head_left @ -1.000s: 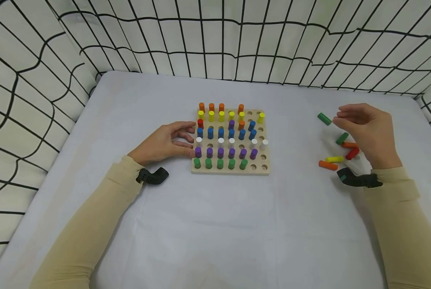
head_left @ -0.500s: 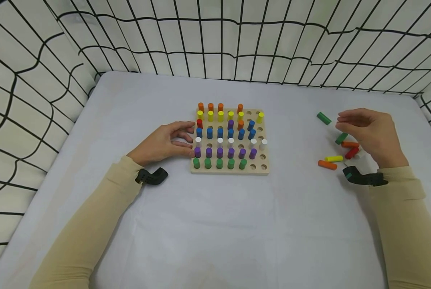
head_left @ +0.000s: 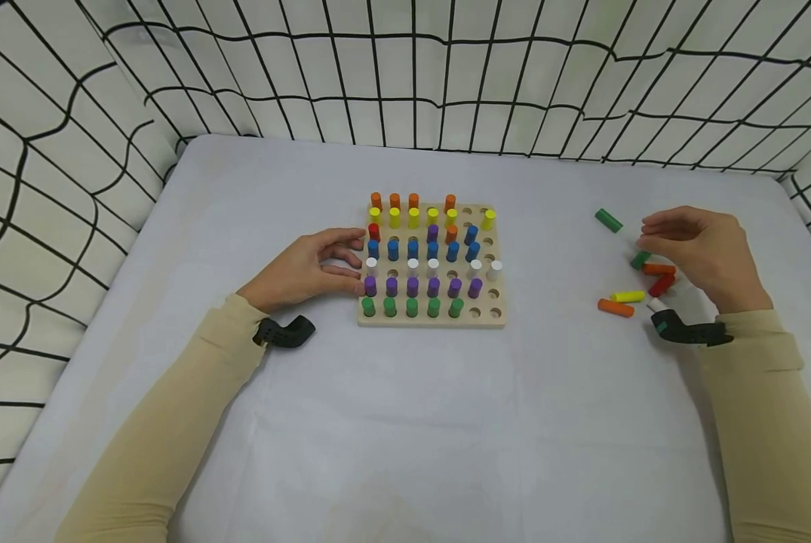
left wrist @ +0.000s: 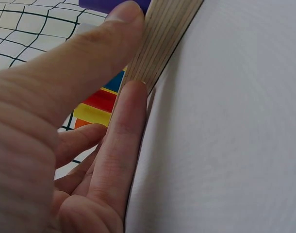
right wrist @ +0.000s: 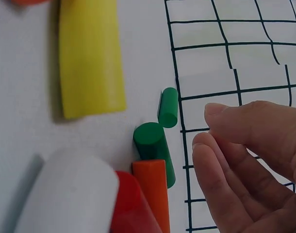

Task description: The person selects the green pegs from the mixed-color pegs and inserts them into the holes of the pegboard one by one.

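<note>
A wooden pegboard (head_left: 484, 302) holds rows of coloured pegs, with several bare holes toward its right side. Beside its left edge is my left hand (head_left: 310, 268); in the left wrist view the thumb and a finger touch the layered side of the board (left wrist: 162, 39). My right hand (head_left: 704, 256) hovers by the loose pegs, thumb and fingertips close together with nothing between them. Below its fingertips lies a green peg (head_left: 640, 259), partly covered. Another green peg (head_left: 609, 220) lies to the left, farther back.
Loose pegs lie right of the board: an orange peg (head_left: 659, 269), a red peg (head_left: 662, 285), a yellow peg (head_left: 628, 297), a second orange peg (head_left: 615, 308) and a white peg (head_left: 656, 305). A black wire grid (head_left: 415, 98) borders the white-covered table (head_left: 391, 422).
My right hand has drifted slightly right and toward me, uncovering more of the white peg. My left hand stays at the board; the pegs have not been moved.
</note>
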Tool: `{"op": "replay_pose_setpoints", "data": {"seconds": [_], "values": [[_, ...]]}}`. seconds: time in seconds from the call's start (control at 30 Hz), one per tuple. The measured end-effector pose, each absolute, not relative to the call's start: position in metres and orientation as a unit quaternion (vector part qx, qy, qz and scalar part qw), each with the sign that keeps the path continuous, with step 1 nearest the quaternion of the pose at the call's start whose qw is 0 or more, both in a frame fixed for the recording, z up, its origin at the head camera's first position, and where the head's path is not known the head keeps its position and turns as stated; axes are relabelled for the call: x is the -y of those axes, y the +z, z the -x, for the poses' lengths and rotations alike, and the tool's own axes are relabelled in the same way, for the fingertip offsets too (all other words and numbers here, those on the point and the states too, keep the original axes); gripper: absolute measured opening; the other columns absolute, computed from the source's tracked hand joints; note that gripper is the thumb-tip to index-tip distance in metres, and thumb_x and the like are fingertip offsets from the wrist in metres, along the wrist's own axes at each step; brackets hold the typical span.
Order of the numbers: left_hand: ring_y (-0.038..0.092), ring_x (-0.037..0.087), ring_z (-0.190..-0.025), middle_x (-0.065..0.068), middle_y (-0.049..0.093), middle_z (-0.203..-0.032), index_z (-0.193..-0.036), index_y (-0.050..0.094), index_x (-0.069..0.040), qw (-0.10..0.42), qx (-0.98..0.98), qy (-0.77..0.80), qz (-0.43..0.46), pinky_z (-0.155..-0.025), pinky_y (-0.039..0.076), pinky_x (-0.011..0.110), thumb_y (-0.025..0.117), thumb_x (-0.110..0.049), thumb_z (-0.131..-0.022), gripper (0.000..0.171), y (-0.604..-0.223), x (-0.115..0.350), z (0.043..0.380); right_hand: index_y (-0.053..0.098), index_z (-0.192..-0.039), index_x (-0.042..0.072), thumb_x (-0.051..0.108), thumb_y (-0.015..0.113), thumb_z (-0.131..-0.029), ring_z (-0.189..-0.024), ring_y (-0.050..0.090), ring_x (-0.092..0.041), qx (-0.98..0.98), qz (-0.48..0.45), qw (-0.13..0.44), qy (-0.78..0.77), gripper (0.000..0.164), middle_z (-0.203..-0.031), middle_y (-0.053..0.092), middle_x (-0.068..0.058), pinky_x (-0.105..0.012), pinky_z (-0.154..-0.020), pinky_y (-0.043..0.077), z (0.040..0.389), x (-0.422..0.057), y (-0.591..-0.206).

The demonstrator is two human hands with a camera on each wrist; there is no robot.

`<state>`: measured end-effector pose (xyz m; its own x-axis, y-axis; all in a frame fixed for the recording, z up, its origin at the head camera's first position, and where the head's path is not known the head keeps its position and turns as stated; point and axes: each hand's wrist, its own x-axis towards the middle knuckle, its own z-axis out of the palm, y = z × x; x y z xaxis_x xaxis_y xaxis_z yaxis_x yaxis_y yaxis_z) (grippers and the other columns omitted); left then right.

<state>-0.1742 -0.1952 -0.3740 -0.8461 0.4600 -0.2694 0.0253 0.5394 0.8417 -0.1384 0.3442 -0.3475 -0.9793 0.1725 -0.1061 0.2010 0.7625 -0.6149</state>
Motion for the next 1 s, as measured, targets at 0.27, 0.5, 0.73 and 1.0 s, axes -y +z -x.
{"op": "replay_pose_setpoints", "data": {"seconds": [0.27,0.5,0.73,1.0], "values": [[0.069,0.023,-0.121,0.005,0.056,-0.145,-0.158,0.04,-0.016,0.238,-0.843,0.461,-0.141,-0.11,0.056,0.036,0.087,-0.024,-0.085,0.087,-0.3732,0.1954,0.173,0.066,-0.131,0.014,0.051,0.072,-0.093,-0.081,0.056,0.016,-0.949,-0.096,0.017,-0.3,0.053,-0.087,0.057,0.04,-0.018,-0.079,0.042,0.1382,-0.3487,-0.3487],[0.07,0.022,-0.12,0.005,0.056,-0.145,-0.158,0.04,-0.016,0.24,-0.842,0.463,-0.139,-0.11,0.056,0.035,0.087,-0.024,-0.085,0.087,-0.3737,0.1954,0.1727,0.066,-0.131,0.011,0.05,0.072,-0.093,-0.082,0.054,0.009,-0.954,-0.112,0.025,-0.278,0.055,-0.098,0.073,0.013,-0.025,-0.079,0.043,0.1389,-0.3501,-0.3522],[0.07,0.022,-0.12,0.005,0.056,-0.145,-0.158,0.039,-0.016,0.24,-0.841,0.465,-0.139,-0.111,0.055,0.035,0.087,-0.024,-0.085,0.087,-0.3748,0.1957,0.1738,0.064,-0.134,0.01,0.049,0.071,-0.095,-0.092,0.06,-0.008,-0.956,-0.117,0.039,-0.266,0.056,-0.127,0.069,-0.022,-0.023,-0.073,0.045,0.1402,-0.3489,-0.3543],[0.07,0.022,-0.121,0.005,0.057,-0.145,-0.158,0.04,-0.016,0.237,-0.843,0.46,-0.144,-0.111,0.055,0.036,0.087,-0.025,-0.085,0.088,-0.3749,0.1948,0.1748,0.065,-0.133,0.008,0.049,0.07,-0.095,-0.101,0.06,-0.024,-0.957,-0.115,0.035,-0.265,0.056,-0.128,0.068,-0.024,-0.024,-0.068,0.047,0.14,-0.3486,-0.3558]]}}
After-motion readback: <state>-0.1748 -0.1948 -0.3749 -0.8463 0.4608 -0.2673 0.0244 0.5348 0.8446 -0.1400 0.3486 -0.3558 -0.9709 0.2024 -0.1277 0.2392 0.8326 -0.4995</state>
